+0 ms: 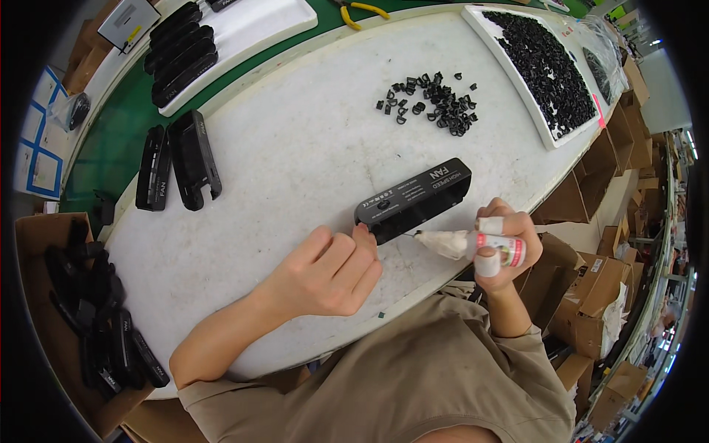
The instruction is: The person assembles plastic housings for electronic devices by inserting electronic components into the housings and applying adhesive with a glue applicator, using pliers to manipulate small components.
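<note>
A black oblong fan housing (417, 188) lies on its side on the white worktop, with its open hollow side facing me. My left hand (332, 269) has its fingers curled, and the fingertips grip the housing's near left end. In my right hand (509, 240) is a small glue bottle (473, 244) with a red-and-white label and white wrapping round its nozzle. The bottle lies tilted sideways, its thin dark tip pointing left, close to the housing's lower edge. Whether the tip touches the housing I cannot tell. White tape covers parts of my right thumb and finger.
Small black clips (443, 103) lie scattered beyond the housing. A white tray (550, 140) heaped with such parts stands far right. Two housings (193, 159) rest at the left; more sit on a white tray (251, 52) and in a cardboard box (44, 229). Yellow-handled pliers (362, 11) lie at the back.
</note>
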Demonstrator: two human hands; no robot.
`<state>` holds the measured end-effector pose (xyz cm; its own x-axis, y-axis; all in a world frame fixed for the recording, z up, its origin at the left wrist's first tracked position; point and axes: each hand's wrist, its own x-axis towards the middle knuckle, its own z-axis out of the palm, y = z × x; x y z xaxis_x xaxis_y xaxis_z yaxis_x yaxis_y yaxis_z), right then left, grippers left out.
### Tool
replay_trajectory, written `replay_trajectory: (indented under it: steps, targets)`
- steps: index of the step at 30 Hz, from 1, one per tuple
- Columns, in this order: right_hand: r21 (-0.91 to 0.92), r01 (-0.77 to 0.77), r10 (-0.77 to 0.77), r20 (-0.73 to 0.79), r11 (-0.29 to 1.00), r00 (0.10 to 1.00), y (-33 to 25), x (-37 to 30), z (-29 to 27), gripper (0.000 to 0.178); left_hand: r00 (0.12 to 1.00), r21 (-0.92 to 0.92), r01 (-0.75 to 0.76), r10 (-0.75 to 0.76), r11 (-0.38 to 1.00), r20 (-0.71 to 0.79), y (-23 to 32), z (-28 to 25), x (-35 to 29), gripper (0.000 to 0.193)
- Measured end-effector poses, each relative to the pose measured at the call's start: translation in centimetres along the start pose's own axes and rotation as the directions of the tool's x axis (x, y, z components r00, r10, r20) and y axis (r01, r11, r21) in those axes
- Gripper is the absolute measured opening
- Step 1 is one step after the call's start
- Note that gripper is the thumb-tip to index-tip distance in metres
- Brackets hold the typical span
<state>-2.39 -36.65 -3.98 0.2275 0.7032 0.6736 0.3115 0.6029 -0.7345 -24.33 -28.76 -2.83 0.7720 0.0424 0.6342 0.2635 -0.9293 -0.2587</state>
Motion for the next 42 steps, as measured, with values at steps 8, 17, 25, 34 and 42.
replay_trajectory:
  steps: [8, 17, 25, 34, 42]
  targets:
    - [-0.219, 0.192, -0.157, 0.167, 0.957, 0.973, -0.6, 1.0, 0.9, 0.027, 1.0, 0.006, -0.015, 0.015, 1.0, 0.014, 0.1, -0.1, -0.1, 0.005]
    - [-0.269, 0.275, -0.209, 0.248, 0.923, 0.946, -1.2, 1.5, 1.4, 0.028, 0.999, 0.013, -0.034, 0.034, 0.999, 0.028, 0.2, -0.2, 0.0, 0.011]
    - [-0.261, 0.269, -0.199, 0.265, 0.927, 0.944, -1.2, 1.8, 1.2, 0.027, 0.999, 0.039, -0.048, 0.048, 0.998, 0.02, 0.3, -0.2, 0.1, 0.017]
    - [-0.255, 0.23, -0.172, 0.231, 0.939, 0.958, -0.8, 1.8, 1.1, 0.025, 0.999, 0.025, -0.045, 0.045, 0.999, 0.025, 0.2, -0.1, 0.1, 0.015]
    - [-0.07, -0.194, 0.172, -0.242, 0.978, 0.955, -0.2, -1.3, -2.2, 0.029, 0.996, -0.066, 0.074, -0.071, 0.995, 0.049, 0.1, -0.4, 0.2, 0.008]
